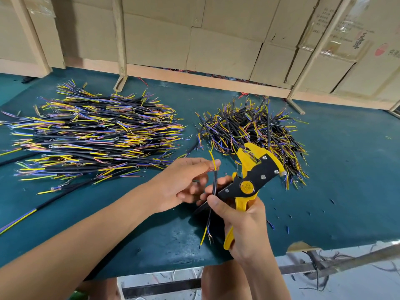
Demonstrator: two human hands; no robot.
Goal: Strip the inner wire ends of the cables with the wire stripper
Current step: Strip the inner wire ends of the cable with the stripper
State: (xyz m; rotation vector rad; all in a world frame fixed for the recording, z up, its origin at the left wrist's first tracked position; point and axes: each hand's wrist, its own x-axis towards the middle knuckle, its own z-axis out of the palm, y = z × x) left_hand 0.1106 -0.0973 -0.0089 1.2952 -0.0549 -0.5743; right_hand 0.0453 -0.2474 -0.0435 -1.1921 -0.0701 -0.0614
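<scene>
A short black-sheathed cable (214,182) with thin coloured inner wires at both ends stands nearly upright between the two hands, above the near part of the dark teal mat-covered surface (346,169). The left hand (186,182) pinches the yellow inner wire at the cable's upper end between thumb and forefinger, its other fingers loosely curled below. The right hand (236,215) is wrapped round the handles of a yellow and black wire stripper (251,180); its thumb also presses against the cable's black sheath, so this hand grips both tool and cable. The stripper's head points up and away from the person, tilted to the left, just beside the cable but not closed on any wire. Yellow and blue wire ends hang from the cable's lower end, in front of the right palm. Behind the stripper lies a loose heap of short black cables with yellow and blue ends (255,135). To the left a wider pile of longer black cables with yellow, blue and pink wires (95,135) lies roughly side by side. Small bits of cut insulation (287,229) dot the surface to the right of the hands. Flattened brown cardboard boxes (216,40) stand along the far edge.
</scene>
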